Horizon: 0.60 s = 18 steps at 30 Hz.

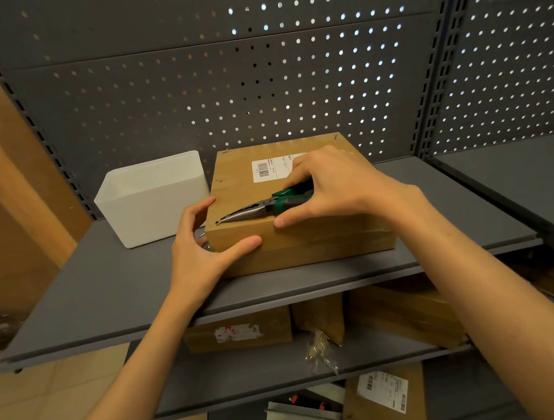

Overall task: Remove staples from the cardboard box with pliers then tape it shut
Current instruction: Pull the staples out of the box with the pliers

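Observation:
A flat brown cardboard box [243, 192] with a white barcode label lies on the grey shelf [114, 286]. My right hand [330, 184] grips the green handles of long-nose pliers [255, 209]; their tips touch a staple at the box's near-left top corner. My left hand [201, 247] holds that corner, thumb on the front face and fingers around the left side. Two more staples show along the box's left top edge, near the back. A bit of something metallic peeks out behind my left hand.
A white plastic bin [152, 198] stands just left of the box. Grey pegboard rises behind. Lower shelves hold several cardboard boxes [240, 332], a plastic bag and white strips. Another grey shelf section sits at the right.

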### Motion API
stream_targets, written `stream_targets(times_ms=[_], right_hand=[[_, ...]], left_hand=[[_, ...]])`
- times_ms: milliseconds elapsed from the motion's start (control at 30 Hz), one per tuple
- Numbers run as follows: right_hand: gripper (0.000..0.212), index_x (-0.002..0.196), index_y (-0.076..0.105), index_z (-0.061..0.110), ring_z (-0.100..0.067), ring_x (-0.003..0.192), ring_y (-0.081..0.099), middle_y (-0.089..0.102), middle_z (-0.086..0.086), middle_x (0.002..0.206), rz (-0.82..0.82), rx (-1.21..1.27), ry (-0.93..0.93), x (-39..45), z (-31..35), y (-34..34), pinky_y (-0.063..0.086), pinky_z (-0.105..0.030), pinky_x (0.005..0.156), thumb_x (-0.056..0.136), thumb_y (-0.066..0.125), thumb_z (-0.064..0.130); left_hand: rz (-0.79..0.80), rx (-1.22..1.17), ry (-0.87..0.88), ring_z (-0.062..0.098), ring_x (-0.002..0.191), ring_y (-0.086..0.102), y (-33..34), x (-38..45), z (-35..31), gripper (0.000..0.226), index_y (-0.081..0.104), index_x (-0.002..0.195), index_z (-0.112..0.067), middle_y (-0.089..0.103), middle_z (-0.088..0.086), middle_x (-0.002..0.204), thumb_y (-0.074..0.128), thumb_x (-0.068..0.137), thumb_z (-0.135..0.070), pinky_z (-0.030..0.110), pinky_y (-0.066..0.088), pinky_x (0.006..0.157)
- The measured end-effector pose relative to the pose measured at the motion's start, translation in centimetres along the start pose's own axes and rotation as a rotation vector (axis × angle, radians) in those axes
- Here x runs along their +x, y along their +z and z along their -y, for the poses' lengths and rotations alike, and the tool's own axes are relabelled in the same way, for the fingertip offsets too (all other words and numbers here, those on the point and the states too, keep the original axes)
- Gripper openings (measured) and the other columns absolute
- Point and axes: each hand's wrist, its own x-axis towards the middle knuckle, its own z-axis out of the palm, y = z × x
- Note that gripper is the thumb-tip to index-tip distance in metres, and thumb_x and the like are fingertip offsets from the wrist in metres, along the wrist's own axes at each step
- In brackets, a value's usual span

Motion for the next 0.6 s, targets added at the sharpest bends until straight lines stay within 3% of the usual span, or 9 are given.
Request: stream_targets(times_ms=[233, 400, 600], right_hand=[[0.062, 0.105, 0.071, 0.030, -0.005, 0.069, 0.044, 0.054, 0.014, 0.081, 0.002, 0.018, 0.012, 0.04, -0.08, -0.09, 0.027, -0.026, 0.055, 0.062, 0.060, 0.074], [0.065, 0.103, 0.072, 0.028, -0.011, 0.077, 0.052, 0.062, 0.010, 0.086, 0.028, 0.062, 0.022, -0.10, -0.05, -0.34, 0.043, -0.034, 0.062, 0.059, 0.060, 0.074], [0.064, 0.103, 0.073, 0.026, -0.007, 0.074, 0.050, 0.058, 0.014, 0.082, 0.042, 0.108, 0.024, -0.07, -0.02, -0.67, 0.047, -0.037, 0.069, 0.058, 0.062, 0.071]], left_hand=[[0.004, 0.020, -0.015, -0.001, 0.117, 0.046, -0.05, -0.11, -0.09, 0.083, 0.038, 0.126, -0.038, 0.044, -0.027, 0.121, 0.081, 0.055, -0.049, 0.007, 0.045, 0.083], [0.003, 0.030, -0.025, 0.006, 0.118, 0.047, 0.03, -0.14, -0.20, 0.084, 0.038, 0.127, -0.036, 0.046, -0.014, 0.126, 0.079, 0.055, -0.047, 0.020, 0.046, 0.090], [0.007, 0.018, -0.030, 0.004, 0.119, 0.046, 0.06, -0.11, -0.19, 0.085, 0.038, 0.129, -0.034, 0.045, -0.015, 0.126, 0.080, 0.055, -0.047, 0.018, 0.046, 0.089]])
